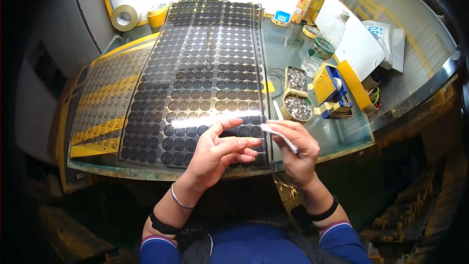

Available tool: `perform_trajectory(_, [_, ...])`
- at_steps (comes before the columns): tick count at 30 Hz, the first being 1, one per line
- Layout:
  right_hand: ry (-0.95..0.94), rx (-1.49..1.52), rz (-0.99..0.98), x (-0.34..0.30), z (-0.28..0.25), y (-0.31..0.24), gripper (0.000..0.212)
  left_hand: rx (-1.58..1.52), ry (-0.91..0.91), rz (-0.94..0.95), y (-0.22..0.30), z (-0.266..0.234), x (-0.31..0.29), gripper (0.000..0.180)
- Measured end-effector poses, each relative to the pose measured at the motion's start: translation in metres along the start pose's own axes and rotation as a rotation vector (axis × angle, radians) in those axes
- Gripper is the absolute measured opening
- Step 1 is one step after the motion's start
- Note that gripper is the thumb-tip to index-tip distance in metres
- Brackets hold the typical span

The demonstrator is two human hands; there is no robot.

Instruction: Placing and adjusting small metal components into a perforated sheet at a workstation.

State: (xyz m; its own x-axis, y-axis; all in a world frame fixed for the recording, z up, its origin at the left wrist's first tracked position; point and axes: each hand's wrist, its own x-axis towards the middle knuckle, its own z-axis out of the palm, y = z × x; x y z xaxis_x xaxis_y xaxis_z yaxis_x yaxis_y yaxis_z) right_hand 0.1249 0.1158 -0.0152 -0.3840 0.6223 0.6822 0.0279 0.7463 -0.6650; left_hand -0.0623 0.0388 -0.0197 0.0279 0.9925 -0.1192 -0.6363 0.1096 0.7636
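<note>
In front of me on the glass-topped table lies a large clear sheet (pixel 210 76) printed with rows of black discs. My left hand (pixel 210 156) hovers over its near edge, palm turned inward, fingers spread and holding nothing. Beside it, close to the sheet's near right corner, my right hand (pixel 303 154) pinches a small folded white piece (pixel 266 127); whether this is paper or cloth I cannot tell. The two hands are apart. A thin white stick-like item (pixel 277 110) lies just beyond the right hand.
To the right stand two small tubs, an oblong one (pixel 296 79) and a round one (pixel 297 106), filled with grey bits. A blue tape dispenser (pixel 342 100) and clear bottles (pixel 335 28) are beyond. Yellow-striped sheets (pixel 105 100) and tape rolls (pixel 124 18) are on the left.
</note>
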Motion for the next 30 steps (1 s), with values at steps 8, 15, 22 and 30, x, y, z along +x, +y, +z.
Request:
perform_trajectory(8, [-0.179,-0.223,-0.249,-0.005,0.004,0.008,0.047,0.015,-0.007,0.033,-0.004,-0.001,-0.001,0.054])
perform_trajectory(15, [-0.135,-0.304,-0.377,0.002,0.009,-0.001,0.044,-0.114,-0.018,0.008,-0.004,-0.008,0.002,0.057])
perform_trajectory(22, [-0.044,-0.104,-0.232,-0.002,0.0,0.007,0.036,-0.084,0.032,0.004,-0.005,-0.003,0.0,0.058])
perform_trajectory(30, [0.621,-0.577,0.0,-0.038,-0.085,0.037,0.019,0.034,-0.003,0.05,-0.002,0.006,-0.004,0.052])
